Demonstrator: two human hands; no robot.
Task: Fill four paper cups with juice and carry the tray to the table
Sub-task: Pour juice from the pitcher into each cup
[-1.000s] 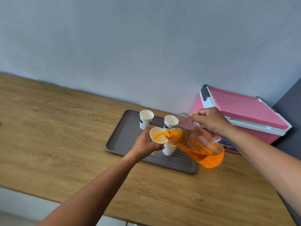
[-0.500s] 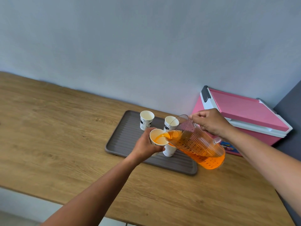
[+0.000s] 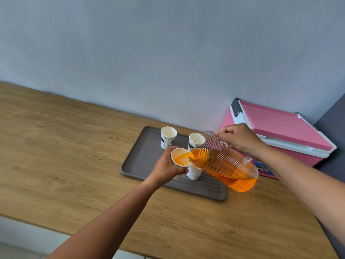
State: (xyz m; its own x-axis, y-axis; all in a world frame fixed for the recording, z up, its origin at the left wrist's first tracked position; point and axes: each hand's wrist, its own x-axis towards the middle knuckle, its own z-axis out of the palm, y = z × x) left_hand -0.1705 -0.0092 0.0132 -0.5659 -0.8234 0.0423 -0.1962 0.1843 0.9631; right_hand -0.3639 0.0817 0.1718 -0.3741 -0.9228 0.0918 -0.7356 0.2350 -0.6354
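While juice runs from the jug, the risks line up from left to right across the tray [image 3: 141,161], which lies near the table's [image 3: 56,150] back edge. An empty cup [image 3: 168,137] stands at the tray's back left corner, clear of trouble. The left hand [image 3: 166,167] has its grip clamped round the cup being filled [image 3: 180,159], held up off the tray. That cup is soft paper; a tighter squeeze would likely buckle the wall and push juice over the rim. Overfilling is the nearer danger if the pour is not checked soon. Just to its right, a cup with juice [image 3: 194,172] stands under the jug's body, and a second empty cup [image 3: 196,142] stands behind it; a dip of the jug could knock either. The right hand [image 3: 240,139] is closed on the handle of the jug [image 3: 224,163], tipped steeply and heavy with juice, so a sudden surge may overshoot. The pink cooler [image 3: 280,131] sits close behind that hand, by the table's right edge.
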